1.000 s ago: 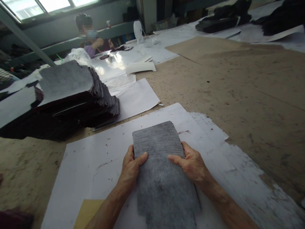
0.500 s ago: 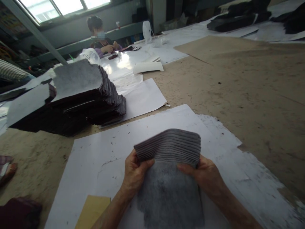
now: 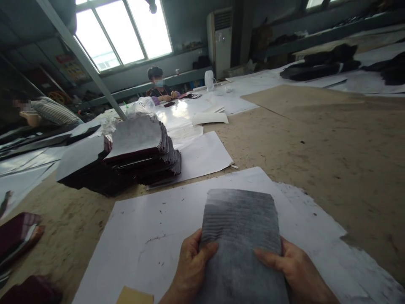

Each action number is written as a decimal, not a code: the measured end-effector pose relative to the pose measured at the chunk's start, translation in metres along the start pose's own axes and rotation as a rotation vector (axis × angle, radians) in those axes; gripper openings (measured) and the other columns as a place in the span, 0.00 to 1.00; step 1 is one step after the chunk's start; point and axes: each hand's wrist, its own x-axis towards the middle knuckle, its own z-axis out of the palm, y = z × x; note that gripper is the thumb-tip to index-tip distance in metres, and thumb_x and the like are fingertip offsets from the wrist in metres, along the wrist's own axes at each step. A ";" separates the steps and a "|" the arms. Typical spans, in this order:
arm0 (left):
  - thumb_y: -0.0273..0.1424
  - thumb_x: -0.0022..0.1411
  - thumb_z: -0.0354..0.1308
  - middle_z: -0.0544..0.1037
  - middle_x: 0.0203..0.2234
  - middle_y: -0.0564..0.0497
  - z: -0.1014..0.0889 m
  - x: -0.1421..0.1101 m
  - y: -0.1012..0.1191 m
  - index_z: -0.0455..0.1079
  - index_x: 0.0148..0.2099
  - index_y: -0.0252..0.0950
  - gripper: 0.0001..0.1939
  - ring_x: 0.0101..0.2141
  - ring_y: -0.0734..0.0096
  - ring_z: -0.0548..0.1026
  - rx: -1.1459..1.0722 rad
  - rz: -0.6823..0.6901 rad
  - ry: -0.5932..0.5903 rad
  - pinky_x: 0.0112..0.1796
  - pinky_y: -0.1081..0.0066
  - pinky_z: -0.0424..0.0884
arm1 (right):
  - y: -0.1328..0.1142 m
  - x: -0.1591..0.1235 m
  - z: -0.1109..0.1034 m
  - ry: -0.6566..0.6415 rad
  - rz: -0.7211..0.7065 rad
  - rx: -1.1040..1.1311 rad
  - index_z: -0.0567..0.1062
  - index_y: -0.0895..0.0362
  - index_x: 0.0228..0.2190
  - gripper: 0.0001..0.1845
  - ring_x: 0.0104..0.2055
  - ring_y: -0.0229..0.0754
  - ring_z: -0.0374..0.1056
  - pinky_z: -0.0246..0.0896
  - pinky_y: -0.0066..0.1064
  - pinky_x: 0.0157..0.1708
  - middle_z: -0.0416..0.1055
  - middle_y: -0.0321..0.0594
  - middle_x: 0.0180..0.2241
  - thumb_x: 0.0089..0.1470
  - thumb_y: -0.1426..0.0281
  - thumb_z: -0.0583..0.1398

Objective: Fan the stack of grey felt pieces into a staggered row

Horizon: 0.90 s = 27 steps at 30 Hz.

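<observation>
A stack of thin grey sheets, fabric or leather backing by its look, stands tilted between my two hands. Its layers show as fine ridges across the upper half. My left hand grips the left edge, thumb on the near face and fingers behind. At the right edge my right hand holds it the same way, thumb pressed on the face. Below the stack lies white paper scattered with dark scraps. The lower end of the stack runs out of view.
Tall piles of grey-topped dark pieces stand at the left. A yellow card lies near the front edge, dark red pieces at far left. Across the table sits a masked person; another person bends at the left.
The stack's top, fanned in wide ridges before, now stands straighter with its layers closer together. Both hands keep their hold. My view has tilted upward, showing more of the room.
</observation>
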 end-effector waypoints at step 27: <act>0.33 0.43 0.65 0.79 0.23 0.42 0.004 -0.029 -0.015 0.75 0.34 0.27 0.16 0.25 0.58 0.77 -0.210 -0.475 0.211 0.26 0.65 0.71 | 0.004 -0.001 0.001 0.227 -0.069 -0.742 0.71 0.55 0.32 0.16 0.37 0.49 0.72 0.66 0.35 0.35 0.76 0.42 0.33 0.41 0.60 0.59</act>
